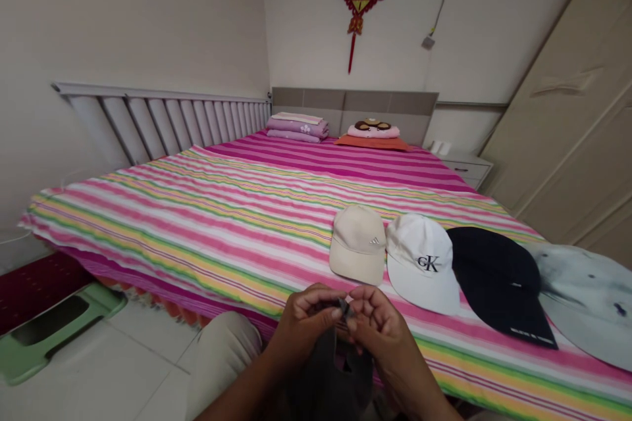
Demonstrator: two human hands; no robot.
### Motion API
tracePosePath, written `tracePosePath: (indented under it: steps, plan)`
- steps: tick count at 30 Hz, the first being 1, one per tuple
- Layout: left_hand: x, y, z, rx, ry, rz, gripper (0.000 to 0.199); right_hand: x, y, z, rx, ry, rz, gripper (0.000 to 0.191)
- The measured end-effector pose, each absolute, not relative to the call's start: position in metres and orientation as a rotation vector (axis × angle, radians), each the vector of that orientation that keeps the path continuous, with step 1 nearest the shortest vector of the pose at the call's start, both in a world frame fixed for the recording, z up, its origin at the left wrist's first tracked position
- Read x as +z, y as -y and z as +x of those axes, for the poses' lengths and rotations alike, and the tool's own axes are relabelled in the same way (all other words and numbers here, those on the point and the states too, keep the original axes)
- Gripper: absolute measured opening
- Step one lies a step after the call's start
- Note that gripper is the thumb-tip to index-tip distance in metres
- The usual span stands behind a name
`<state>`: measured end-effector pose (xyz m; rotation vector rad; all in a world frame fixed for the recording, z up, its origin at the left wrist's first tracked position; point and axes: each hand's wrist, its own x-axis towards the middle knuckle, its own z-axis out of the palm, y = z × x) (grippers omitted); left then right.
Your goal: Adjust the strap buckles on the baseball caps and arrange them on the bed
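Both hands meet at the bottom middle of the head view, over the bed's near edge. My left hand (pixel 312 322) pinches one side of a strap on a dark grey cap (pixel 328 378). Fingers of my right hand (pixel 378 325) are closed on the strap's other side. The cap hangs below the hands, partly hidden by them. Beyond them on the striped sheet (pixel 237 230) lie a beige cap (pixel 358 237), a white cap with dark letters (pixel 419 247), a black cap (pixel 498 276) and a pale grey-blue cap (pixel 587 289), side by side towards the right.
Folded purple bedding (pixel 296 128) and a pink and orange stack (pixel 372 138) lie near the headboard (pixel 365 105). A green stool (pixel 64 329) stands on the floor at left. A white bedside cabinet (pixel 469 168) is at the far right.
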<state>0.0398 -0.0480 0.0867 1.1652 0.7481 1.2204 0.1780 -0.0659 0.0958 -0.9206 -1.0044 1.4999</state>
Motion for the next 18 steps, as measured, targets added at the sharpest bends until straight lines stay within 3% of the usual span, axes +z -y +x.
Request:
tracePosePath:
  steps: [8,14,18]
  plan:
    - [0.083,0.05,0.044,1.236,-0.666,1.108,0.014,0.09,0.066,0.173,1.445,1.107,-0.986,0.033]
    - [0.081,0.047,0.042,1.172,-0.658,0.895,0.033,0.086,0.067,0.175,1.434,1.141,-1.013,0.032]
    - [0.082,0.045,0.035,0.977,-0.676,0.985,0.034,0.084,0.069,0.176,1.483,1.129,-0.977,0.03]
